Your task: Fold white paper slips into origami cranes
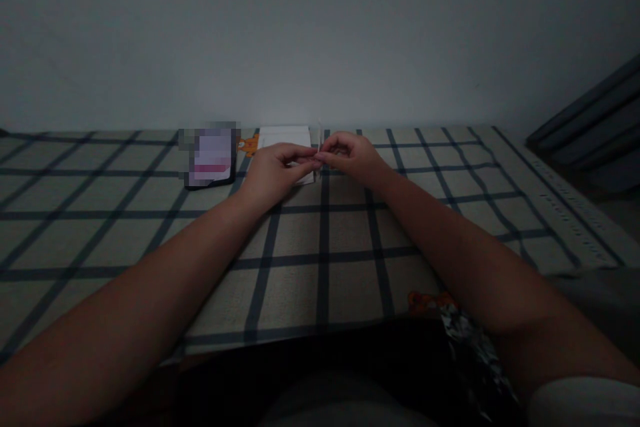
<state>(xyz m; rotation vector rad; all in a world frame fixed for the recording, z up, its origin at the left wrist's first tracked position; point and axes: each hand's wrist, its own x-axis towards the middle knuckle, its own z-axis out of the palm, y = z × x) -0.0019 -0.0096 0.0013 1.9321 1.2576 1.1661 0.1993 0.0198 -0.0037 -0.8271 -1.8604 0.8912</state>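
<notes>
My left hand and my right hand meet above the table, fingertips pinched together. Between them stands a thin, pale, upright piece, seen edge-on; its kind cannot be made out in the dim light. Both hands are closed on it. Behind and partly under my left hand lies a white flat booklet or box, its near part hidden by the fingers.
A dark-framed phone with a lit, blurred screen is to the left. The checked tablecloth bears orange bear prints. A plain wall rises behind the table, and dark folded fabric is at the right.
</notes>
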